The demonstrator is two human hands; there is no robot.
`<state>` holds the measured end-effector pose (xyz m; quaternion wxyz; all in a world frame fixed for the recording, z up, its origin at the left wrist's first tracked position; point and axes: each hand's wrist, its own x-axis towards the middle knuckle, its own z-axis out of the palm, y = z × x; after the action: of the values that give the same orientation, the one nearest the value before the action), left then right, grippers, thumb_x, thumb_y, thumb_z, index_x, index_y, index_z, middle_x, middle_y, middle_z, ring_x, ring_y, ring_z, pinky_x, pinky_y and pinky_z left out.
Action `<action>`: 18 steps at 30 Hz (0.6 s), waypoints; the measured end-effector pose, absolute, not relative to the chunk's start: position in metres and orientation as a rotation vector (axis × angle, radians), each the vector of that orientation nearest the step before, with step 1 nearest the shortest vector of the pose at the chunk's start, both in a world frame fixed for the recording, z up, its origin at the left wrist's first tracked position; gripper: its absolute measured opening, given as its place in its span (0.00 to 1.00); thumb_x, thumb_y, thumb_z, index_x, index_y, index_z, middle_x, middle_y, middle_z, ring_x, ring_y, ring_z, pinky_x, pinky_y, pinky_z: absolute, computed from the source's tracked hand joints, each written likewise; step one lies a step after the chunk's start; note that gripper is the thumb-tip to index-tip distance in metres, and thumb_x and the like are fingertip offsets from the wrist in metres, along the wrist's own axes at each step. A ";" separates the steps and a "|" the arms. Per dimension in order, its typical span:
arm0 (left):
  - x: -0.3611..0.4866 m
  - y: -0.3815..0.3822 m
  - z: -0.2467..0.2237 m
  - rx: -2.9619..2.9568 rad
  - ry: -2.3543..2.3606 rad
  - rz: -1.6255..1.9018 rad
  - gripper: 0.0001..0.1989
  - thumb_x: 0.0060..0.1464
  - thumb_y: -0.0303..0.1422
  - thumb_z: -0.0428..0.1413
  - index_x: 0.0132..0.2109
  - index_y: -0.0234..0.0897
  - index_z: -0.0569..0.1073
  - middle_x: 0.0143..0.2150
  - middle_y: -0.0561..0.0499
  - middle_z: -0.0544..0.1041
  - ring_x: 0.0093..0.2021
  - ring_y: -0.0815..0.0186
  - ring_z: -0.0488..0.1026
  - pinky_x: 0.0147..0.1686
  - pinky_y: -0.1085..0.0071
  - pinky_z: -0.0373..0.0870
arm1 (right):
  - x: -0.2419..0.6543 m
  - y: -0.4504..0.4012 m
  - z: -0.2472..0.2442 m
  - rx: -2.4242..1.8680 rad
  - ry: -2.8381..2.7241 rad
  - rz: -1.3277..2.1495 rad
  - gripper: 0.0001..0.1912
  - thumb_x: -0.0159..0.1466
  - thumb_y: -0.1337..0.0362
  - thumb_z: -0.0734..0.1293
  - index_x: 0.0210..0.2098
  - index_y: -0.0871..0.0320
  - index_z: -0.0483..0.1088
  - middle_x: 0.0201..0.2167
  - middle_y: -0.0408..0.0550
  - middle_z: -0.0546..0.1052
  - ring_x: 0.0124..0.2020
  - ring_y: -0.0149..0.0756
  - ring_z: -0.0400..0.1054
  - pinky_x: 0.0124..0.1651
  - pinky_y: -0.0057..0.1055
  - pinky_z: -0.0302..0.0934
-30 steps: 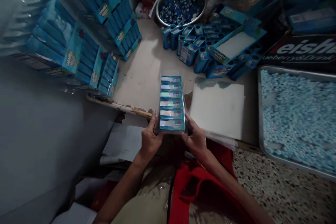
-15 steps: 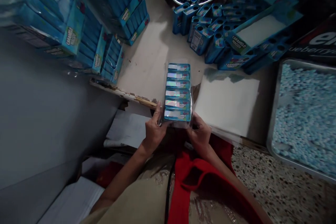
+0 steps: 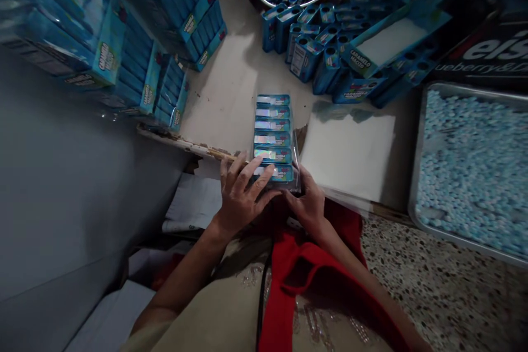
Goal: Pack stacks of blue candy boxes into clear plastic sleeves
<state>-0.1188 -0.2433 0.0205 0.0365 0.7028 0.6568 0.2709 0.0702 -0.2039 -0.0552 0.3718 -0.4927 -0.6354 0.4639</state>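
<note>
Pressing left hand [image 3: 241,198] flat on wrapped row of boxes [image 3: 272,137], frame centre; right hand [image 3: 307,206] pinching wrap's near end. Next, probably: firm fold, steady hold.

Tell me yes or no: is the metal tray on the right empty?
No, the rectangular metal tray is filled with small pale blue candy pieces covering nearly its whole floor.

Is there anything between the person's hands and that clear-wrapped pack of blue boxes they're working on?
Nothing visible does. The left hand lies with its fingers spread on the near end of the wrapped pack, and the right hand touches its near right corner. Only the pack's own clear wrap lies between the fingers and the boxes inside.
</note>
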 end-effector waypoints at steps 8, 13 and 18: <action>-0.113 -0.241 0.036 2.195 1.928 0.784 0.21 0.58 0.44 0.68 0.58 0.58 0.81 0.72 0.49 0.68 0.78 0.40 0.53 0.76 0.32 0.35 | 0.065 -0.200 -0.051 -1.284 -1.638 1.217 0.31 0.65 0.52 0.72 0.65 0.53 0.71 0.58 0.55 0.81 0.55 0.53 0.79 0.58 0.50 0.75; -0.143 -0.250 0.046 1.758 1.780 1.255 0.39 0.54 0.62 0.63 0.69 0.57 0.71 0.81 0.50 0.52 0.81 0.41 0.45 0.77 0.40 0.50 | 0.101 -0.183 -0.031 -1.126 -1.735 1.428 0.50 0.57 0.51 0.80 0.74 0.47 0.61 0.71 0.53 0.70 0.69 0.58 0.68 0.70 0.56 0.66; -0.156 -0.241 0.012 1.078 1.770 1.512 0.44 0.62 0.65 0.51 0.77 0.52 0.57 0.79 0.44 0.58 0.79 0.50 0.54 0.76 0.51 0.57 | 0.108 -0.156 -0.031 -0.975 -1.549 1.500 0.48 0.67 0.33 0.63 0.79 0.44 0.48 0.80 0.49 0.53 0.79 0.55 0.51 0.74 0.54 0.61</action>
<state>-0.1559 -0.2411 0.0118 0.2842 0.4031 0.6615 0.5650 0.1085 -0.1565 -0.0306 0.3779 -0.3814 -0.6061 0.5868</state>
